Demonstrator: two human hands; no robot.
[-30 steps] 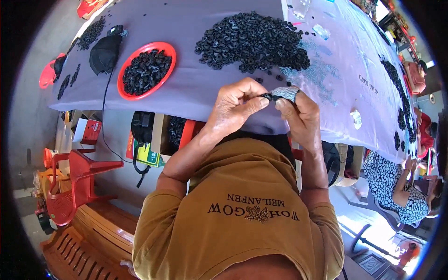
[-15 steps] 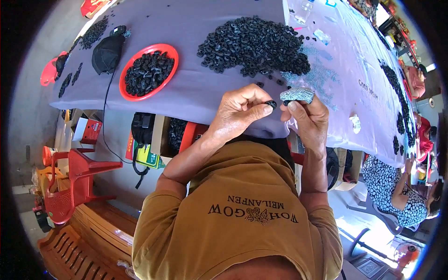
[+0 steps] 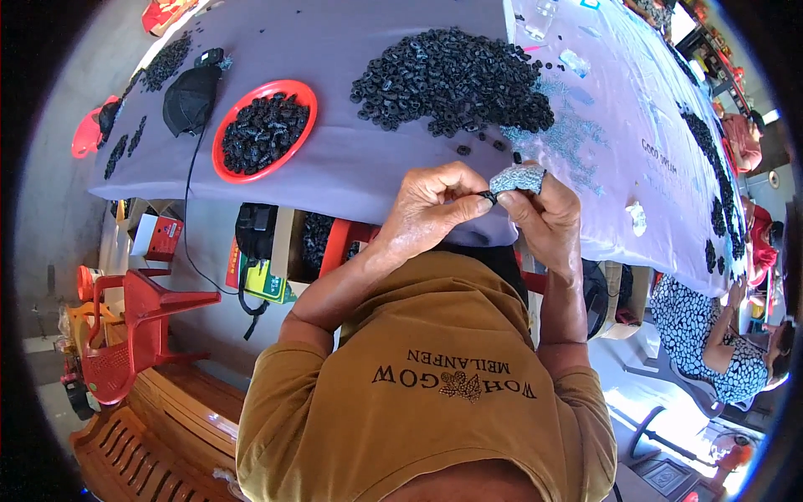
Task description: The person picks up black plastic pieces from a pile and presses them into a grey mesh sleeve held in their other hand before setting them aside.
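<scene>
A: Where does the piece sit against the two hands?

B: Right between them, held up in front of the chest, just on the near side of the edge of the lilac cloth-covered surface (image 3: 351,167). The left hand (image 3: 431,209) pinches a small black ring-shaped part (image 3: 488,197) between thumb and forefinger, and the right hand (image 3: 548,219) is closed round a grey speckled cloth-like strip (image 3: 517,178) that shows above its fingers.

A: Touching, or apart?

B: Touching, as far as I can see — the ring sits at the left end of the strip, where the two sets of fingertips meet. The strip's long axis runs roughly side to side, from the left hand's fingertips across to the top of the right hand.

A: Which hand is nearer the loose stock?

B: Both are about level. The large heap of black rings (image 3: 456,79) lies straight ahead of them, further out on the surface, with a few strays between heap and hands. The round red plastic plate (image 3: 288,94) filled with more black rings is off to the left, well apart, so the left hand is the closer one to it.

A: And how does the ring look?

B: Small, dark, matt — mostly hidden by the fingertips, so I cannot tell its exact form
</scene>
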